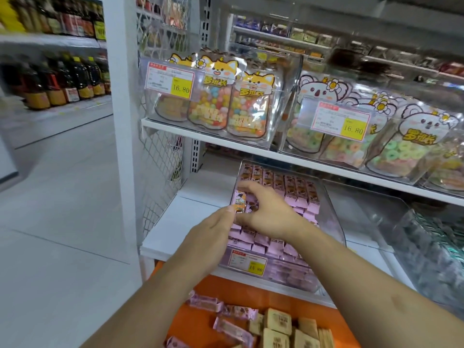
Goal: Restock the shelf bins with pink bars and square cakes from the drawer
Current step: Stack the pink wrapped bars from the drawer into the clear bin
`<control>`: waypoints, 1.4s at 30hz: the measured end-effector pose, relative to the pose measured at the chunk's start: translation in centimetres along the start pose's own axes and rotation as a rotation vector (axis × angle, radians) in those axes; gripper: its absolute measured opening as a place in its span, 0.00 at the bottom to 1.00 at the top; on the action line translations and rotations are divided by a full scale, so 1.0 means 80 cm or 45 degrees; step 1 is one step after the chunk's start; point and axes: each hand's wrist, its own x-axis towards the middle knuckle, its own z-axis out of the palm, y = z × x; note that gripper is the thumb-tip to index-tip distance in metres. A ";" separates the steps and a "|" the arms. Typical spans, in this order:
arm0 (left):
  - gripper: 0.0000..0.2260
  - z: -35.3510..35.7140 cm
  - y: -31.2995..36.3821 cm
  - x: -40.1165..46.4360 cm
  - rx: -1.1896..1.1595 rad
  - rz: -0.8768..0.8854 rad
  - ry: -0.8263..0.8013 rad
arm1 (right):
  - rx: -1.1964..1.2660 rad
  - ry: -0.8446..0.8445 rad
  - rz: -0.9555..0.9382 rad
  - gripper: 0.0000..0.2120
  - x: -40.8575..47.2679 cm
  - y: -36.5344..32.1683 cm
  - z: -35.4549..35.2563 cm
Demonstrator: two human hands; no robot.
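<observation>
**Desk:** What is the bar doing?

**Photographer:** One pink bar [241,200] stands nearly upright at the left edge of the clear bin [334,222], long axis up and down, over rows of the same pink wrappers. The left hand [213,232] meets its lower end with fairly straight fingertips; the right hand [268,209] arches over it from the right, fingers curled round its upper part.

**Desk:** Which hand is nearer?

**Photographer:** Both touch it. The right appears to hold it, the left to steady it. My reading: it is being seated into the left-hand column, so the move turns on tipping or pressing that upright axis down to match the packed rows just right of it.

**Desk:** And the supply?

**Photographer:** Below, the orange drawer [200,322] still holds loose pink bars [233,330] and tan square cakes [278,321], so restocking looks partway done. The shelf above carries candy bags [211,99] in clear bins; a neighbouring bin [426,249] sits to the right, its contents blurred.
</observation>
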 end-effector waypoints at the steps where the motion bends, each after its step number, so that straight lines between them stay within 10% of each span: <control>1: 0.24 -0.001 -0.001 0.001 -0.004 0.001 -0.005 | -0.034 -0.006 -0.010 0.33 0.001 0.001 0.001; 12: 0.24 -0.009 -0.009 -0.027 0.099 0.005 -0.013 | 0.016 0.055 -0.006 0.41 -0.059 -0.002 -0.011; 24: 0.25 -0.030 -0.079 -0.112 0.314 -0.141 -0.160 | 0.055 -0.104 0.094 0.25 -0.240 0.020 0.070; 42: 0.42 0.081 -0.366 0.009 0.919 -0.318 -0.663 | -0.405 -0.401 0.388 0.35 -0.147 0.217 0.292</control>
